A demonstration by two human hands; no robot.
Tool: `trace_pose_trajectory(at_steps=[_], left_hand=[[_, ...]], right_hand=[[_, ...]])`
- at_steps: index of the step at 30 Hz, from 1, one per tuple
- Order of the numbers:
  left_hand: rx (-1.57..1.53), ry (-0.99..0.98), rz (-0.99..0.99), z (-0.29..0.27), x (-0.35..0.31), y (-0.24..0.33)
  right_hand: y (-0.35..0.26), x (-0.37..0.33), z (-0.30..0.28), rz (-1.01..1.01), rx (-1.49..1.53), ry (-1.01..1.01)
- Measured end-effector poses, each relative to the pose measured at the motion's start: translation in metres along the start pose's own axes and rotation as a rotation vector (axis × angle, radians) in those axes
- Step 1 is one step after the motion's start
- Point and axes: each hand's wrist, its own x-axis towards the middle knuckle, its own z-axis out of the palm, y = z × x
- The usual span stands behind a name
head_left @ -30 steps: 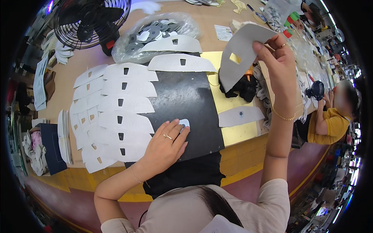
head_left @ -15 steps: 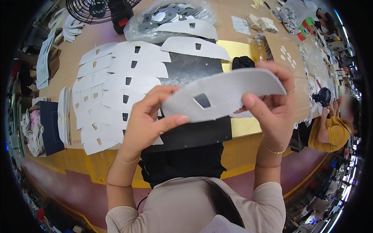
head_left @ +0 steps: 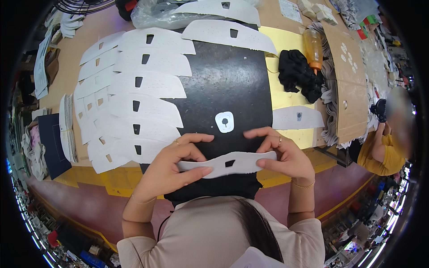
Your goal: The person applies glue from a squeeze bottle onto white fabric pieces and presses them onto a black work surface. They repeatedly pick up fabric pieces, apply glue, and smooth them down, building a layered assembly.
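My left hand (head_left: 178, 163) and my right hand (head_left: 286, 154) pinch the two ends of a curved white panel (head_left: 243, 163) with a small dark cut-out in its middle. It is held low, at the near edge of the black mat (head_left: 223, 85). Thumbs press on the near face, with the fingers curled behind. On the mat just beyond lies a small white rounded patch (head_left: 225, 122) with a dark keyhole-shaped mark. Overlapping rows of similar white panels (head_left: 158, 85) cover the table to the left. One more panel (head_left: 230, 38) rests across the mat's far end.
Right of the mat, a yellow sheet (head_left: 286, 96) bears a single panel (head_left: 298, 118), a bunched black cloth (head_left: 297, 73) and an orange bottle (head_left: 313, 49). Beyond stands a cardboard piece (head_left: 348, 85) beside stacked panels. A person in yellow (head_left: 377, 152) sits at far right.
Both hands have come down and nearer with the panel, which is now seen nearly edge-on. The view has tilted downward, and the white patch on the mat is now uncovered.
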Motion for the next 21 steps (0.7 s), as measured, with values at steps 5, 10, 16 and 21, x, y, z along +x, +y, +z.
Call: trace_pose_trajectory(at_steps=[5,10,16,21], left_hand=[[-0.043,0.026,-0.065,-0.011,-0.001,-0.004],[-0.123,0.003,-0.156,-0.014,0.009,0.004],[-0.124,0.053,-0.107,-0.011,0.014,-0.003],[0.023,0.219,-0.145,-0.002,0.019,0.003]], right_hand=[[0.0,0.012,0.006,0.031,0.187,-0.065],[0.005,0.011,0.007,0.015,0.208,-0.086],[0.007,0.009,0.009,-0.014,0.168,-0.037],[-0.005,0.011,0.004,0.117,-0.051,0.137]])
